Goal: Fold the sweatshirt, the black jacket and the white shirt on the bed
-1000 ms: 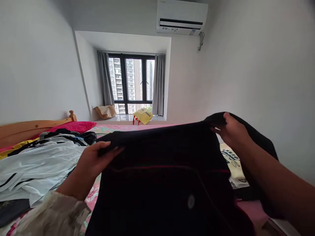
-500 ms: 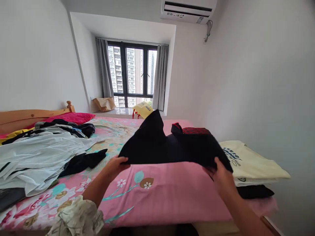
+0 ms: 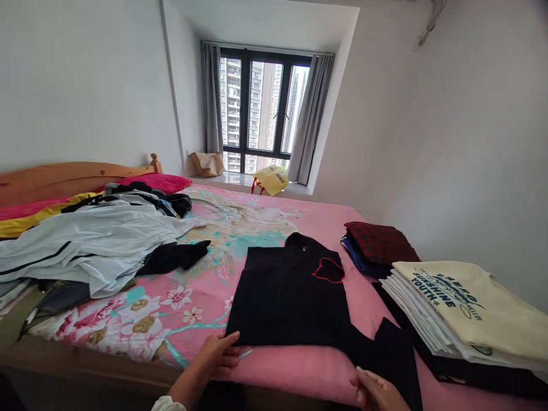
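A black collared shirt (image 3: 286, 302) with a red-outlined chest patch lies spread on the pink floral bed sheet (image 3: 299, 371). Its collar points away from me, and one sleeve runs off to the lower right. At the near left corner of the hem, my left hand (image 3: 216, 357) pinches the fabric, thumb above and fingers below. My right hand (image 3: 379, 391) is at the sleeve near the bed's front edge, its fingers loosely curled and slightly apart. No cloth shows between those fingertips.
To the right stand folded clothes: a dark red plaid piece (image 3: 383, 242) on blue ones, and a stack topped by a cream printed shirt (image 3: 466, 302). Loose clothes, including a white garment (image 3: 107, 240), heap at left. A yellow bag (image 3: 272, 180) sits by the window.
The black shirt has come down from mid-air and now lies flat on the bed. Both hands have lowered toward the near edge. My view has turned right and down.
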Available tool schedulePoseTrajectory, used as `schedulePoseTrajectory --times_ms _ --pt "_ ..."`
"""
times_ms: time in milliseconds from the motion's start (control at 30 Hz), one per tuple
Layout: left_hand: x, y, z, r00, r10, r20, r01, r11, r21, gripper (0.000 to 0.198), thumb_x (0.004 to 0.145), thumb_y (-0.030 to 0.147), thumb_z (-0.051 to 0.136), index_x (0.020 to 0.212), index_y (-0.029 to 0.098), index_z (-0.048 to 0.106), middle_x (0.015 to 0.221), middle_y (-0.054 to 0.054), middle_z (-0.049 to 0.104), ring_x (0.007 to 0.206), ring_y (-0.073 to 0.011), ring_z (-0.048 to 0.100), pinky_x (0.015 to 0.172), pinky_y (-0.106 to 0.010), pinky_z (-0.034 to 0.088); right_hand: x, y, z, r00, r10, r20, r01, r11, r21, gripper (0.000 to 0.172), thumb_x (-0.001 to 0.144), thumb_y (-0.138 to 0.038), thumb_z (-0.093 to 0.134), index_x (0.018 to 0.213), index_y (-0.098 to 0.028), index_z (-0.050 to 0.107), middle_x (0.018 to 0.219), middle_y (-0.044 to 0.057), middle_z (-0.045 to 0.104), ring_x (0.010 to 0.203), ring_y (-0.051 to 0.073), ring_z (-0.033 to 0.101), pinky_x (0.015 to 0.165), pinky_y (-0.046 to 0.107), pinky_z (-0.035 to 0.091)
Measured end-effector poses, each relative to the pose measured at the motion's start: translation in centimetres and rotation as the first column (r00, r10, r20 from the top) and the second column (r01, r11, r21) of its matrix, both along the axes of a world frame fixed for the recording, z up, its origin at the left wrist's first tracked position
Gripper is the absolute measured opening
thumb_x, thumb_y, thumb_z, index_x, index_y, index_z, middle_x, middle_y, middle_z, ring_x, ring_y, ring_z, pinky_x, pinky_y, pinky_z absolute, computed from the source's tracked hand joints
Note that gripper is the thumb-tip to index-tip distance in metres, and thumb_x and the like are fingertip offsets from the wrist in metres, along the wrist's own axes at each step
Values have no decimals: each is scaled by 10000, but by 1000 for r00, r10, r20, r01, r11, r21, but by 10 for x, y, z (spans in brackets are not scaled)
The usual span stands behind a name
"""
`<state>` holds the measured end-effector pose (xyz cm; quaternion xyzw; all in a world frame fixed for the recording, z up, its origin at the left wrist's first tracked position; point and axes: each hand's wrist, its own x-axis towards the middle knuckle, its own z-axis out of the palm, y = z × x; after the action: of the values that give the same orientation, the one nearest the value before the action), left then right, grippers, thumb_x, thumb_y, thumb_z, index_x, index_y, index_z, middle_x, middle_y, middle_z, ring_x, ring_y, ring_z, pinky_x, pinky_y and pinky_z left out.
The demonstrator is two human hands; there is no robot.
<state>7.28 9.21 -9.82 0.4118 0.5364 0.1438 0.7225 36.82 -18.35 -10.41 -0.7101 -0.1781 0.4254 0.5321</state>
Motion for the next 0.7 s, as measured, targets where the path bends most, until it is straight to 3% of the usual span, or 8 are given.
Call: schedulePoseTrajectory --times_ms 67,133,200,300,367,467,600,700 --pt "4 0 -4 1000 7 -9 -7 1000 15 477 591 510 733 846 208 465 626 -9 640 442 -160 590 366 -208 353 6 30 19 974 47 221 -40 999 -33 438 701 -598 533 819 -186 624 717 46 648 578 159 597 465 231 418" --pt "5 0 -8 1000 15 -10 -15 1000 6 467 596 489 734 866 208 476 633 -15 651 454 -172 602 367 -210 359 21 53 30 876 65 477 -18 995 -103 439 698 -533 537 937 -176 621 963 95 662 898 231 626 704 289 496" --pt "4 2 -10 1000 25 -10 -26 999 -19 472 603 477 732 902 208 485 654 -23 668 481 -182 621 381 -215 384 42 61 31 725 73 685 98 973 -208 508 653 -450 581 1067 -157 588 1174 126 595 1139 285 518 960 397 402" --pt "1 9 -10 1000 18 25 -16 995 -102 495 605 464 733 957 206 498 683 -38 689 518 -206 643 413 -244 435 68 50 22 608 137 782 239 908 -345 621 602 -416 645 1153 -147 551 1254 148 544 1216 349 439 1041 540 256" --pt "0 14 -9 999 2 50 5 990 -144 491 606 459 733 957 196 514 684 -50 693 543 -223 653 436 -263 457 74 34 16 640 128 757 217 916 -338 562 630 -474 640 1088 -153 587 1147 153 607 1134 357 516 994 522 326" --pt "-2 17 -5 997 0 79 13 986 -169 435 615 451 728 899 179 541 684 -68 695 583 -242 665 474 -284 473 71 9 13 710 -21 704 246 944 -221 433 642 -533 623 903 -188 632 1005 135 661 1058 344 575 919 443 423" --pt "-5 10 0 996 50 73 -41 992 -120 393 612 406 753 847 196 520 706 -55 703 627 -244 674 543 -307 494 60 -38 18 749 -267 606 403 910 -96 335 608 -512 616 769 -219 636 940 117 678 1100 332 553 915 412 451" --pt "-16 -4 -5 997 70 12 -69 995 -72 425 592 394 784 805 216 463 683 -36 699 634 -225 675 570 -294 491 52 -82 19 800 -380 464 471 877 -92 320 593 -514 595 740 -234 646 859 95 692 1059 343 576 869 412 484"
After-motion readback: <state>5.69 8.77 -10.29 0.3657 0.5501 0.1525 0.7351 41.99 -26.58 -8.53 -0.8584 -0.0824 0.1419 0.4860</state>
